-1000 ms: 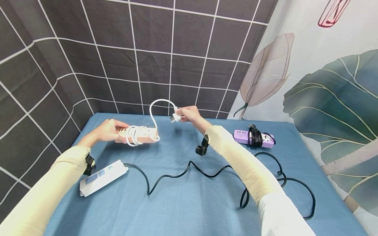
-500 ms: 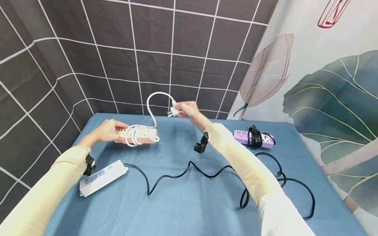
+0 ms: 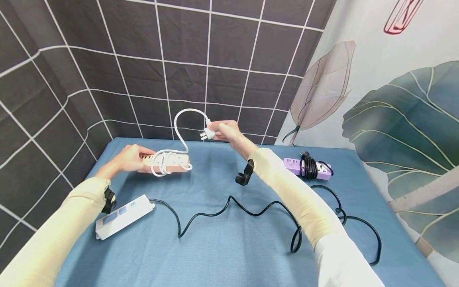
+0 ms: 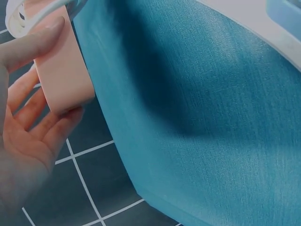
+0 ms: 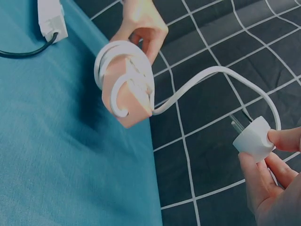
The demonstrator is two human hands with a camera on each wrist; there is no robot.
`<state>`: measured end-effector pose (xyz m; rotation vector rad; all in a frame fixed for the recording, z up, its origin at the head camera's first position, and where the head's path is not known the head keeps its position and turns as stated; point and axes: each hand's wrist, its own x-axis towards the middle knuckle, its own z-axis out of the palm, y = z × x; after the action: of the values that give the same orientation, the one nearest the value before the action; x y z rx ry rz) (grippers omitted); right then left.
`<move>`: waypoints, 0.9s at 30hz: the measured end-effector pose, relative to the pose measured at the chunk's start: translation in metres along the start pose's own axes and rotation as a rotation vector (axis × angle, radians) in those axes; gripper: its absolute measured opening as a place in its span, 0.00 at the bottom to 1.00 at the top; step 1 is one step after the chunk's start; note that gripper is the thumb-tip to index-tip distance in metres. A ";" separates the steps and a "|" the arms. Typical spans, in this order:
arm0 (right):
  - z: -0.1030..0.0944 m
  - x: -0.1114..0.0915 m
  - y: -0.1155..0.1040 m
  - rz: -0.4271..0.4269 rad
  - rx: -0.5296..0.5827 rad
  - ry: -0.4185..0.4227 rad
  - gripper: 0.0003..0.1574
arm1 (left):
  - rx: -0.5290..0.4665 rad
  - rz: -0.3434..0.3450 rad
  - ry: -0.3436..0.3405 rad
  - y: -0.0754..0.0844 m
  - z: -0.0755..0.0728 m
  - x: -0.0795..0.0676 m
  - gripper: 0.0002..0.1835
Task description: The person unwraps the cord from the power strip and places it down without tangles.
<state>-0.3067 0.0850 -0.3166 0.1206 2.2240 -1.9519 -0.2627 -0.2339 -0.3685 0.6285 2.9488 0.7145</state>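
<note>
Pink power strip [image 3: 177, 169] near nine o'clock, left hand [image 3: 130, 158] gripping one end; white cord [image 5: 215, 69] mostly wound on, only its plug [image 5: 254, 140] end loose, pinched by right hand [image 3: 227, 131] at strip's two; white strip [image 3: 125, 217] toward seven looks already unwound, purple strip [image 3: 292, 166] at three still bundled, no container seen.

Pink power strip [image 3: 175, 169] in left grip [image 3: 130, 159], with white cord [image 3: 175, 123] and white plug [image 3: 209, 133]. Nearer than this grip: white power strip [image 3: 125, 217], blue panels [image 3: 110, 217], black cable [image 3: 208, 214]. Right of the right grip [image 3: 226, 130]: lilac power strip [image 3: 292, 164], black cord [image 3: 309, 166]. Bench [image 3: 208, 255]: blue. Backdrop [image 3: 233, 46]: dark grey, white grid.
</note>
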 end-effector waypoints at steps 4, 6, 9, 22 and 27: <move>0.000 -0.002 -0.002 -0.001 -0.003 -0.014 0.19 | 0.012 -0.041 0.019 -0.002 0.000 0.000 0.28; 0.001 -0.003 -0.003 -0.002 -0.001 -0.020 0.20 | 0.015 -0.065 0.024 -0.003 0.000 -0.001 0.28; 0.001 -0.005 -0.005 -0.003 0.004 -0.029 0.20 | 0.014 -0.092 0.027 -0.004 0.000 -0.001 0.29; -0.005 -0.014 -0.014 -0.033 0.050 -0.068 0.21 | 0.013 -0.137 0.033 -0.005 0.002 -0.001 0.28; -0.005 -0.016 -0.017 -0.024 0.056 -0.080 0.21 | 0.015 -0.145 0.036 -0.005 0.002 -0.001 0.28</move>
<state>-0.2943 0.0888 -0.2964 0.0231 2.1318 -1.9956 -0.2636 -0.2374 -0.3729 0.4015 2.9963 0.6973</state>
